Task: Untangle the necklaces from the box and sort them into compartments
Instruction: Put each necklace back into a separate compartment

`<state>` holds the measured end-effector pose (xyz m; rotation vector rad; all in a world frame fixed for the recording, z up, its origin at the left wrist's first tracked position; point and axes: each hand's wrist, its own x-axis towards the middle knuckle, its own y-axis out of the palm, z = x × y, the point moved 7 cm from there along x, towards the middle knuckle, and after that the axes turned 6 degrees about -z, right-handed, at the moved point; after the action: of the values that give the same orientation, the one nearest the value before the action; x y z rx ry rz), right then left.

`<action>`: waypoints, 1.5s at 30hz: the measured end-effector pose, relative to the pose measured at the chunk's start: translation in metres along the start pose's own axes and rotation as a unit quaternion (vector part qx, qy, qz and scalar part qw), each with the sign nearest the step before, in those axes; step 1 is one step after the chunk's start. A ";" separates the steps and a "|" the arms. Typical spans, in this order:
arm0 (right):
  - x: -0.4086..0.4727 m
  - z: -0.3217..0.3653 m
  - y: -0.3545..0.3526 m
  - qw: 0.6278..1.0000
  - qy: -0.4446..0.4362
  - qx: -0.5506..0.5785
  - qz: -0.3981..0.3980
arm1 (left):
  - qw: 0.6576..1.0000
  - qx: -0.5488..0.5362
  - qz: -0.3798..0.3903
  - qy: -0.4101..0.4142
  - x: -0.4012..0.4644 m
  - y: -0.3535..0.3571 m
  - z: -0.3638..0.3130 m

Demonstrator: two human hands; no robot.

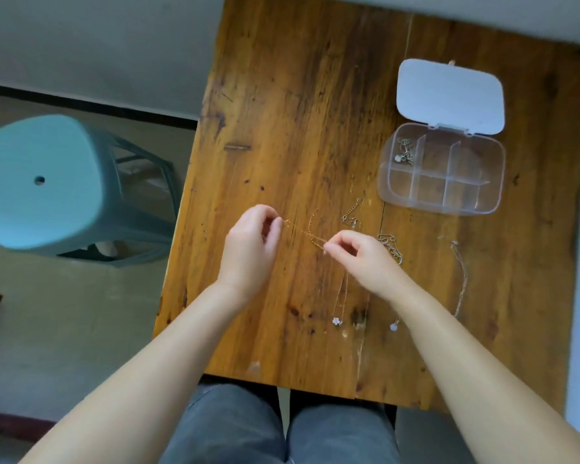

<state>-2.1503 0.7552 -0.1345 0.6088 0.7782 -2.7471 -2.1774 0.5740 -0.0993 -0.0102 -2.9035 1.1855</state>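
A thin gold necklace [307, 233] is stretched between my two hands above the wooden table [282, 95]. My left hand [252, 244] pinches one end of it, and my right hand [362, 256] pinches it near the other end. A clear compartment box [441, 170] with its lid [449, 95] open stands at the right; a silver necklace [405, 152] lies in its top-left compartment. Loose chains lie on the table: a short silver one [351, 214], another [390, 247] beside my right hand, a flower-pendant one [338, 309] and a long one [462, 279] at the right.
A teal plastic stool [47, 185] stands on the floor left of the table. My knees in grey trousers [282, 430] are under the near table edge. A wall borders the table on the right.
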 end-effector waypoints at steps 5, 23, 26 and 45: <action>0.007 -0.010 -0.096 0.946 0.078 0.275 -0.155 | 0.999 -0.042 -0.009 -0.002 0.043 0.019 -0.036; 0.079 -0.073 -0.199 0.928 0.184 0.250 -0.204 | 0.963 0.159 0.098 0.192 0.116 0.197 -0.166; 0.051 -0.058 -0.198 0.954 0.109 0.162 -0.225 | 0.954 0.102 0.084 0.268 0.091 0.173 -0.172; -0.041 -0.076 -0.056 0.964 0.120 0.109 -0.211 | 0.959 -0.048 0.220 0.172 0.014 0.149 -0.117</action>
<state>-2.1062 0.8477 -0.1498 0.9297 0.7311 -3.2219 -2.1896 0.7621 -0.1200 -0.8138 -2.7085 0.9513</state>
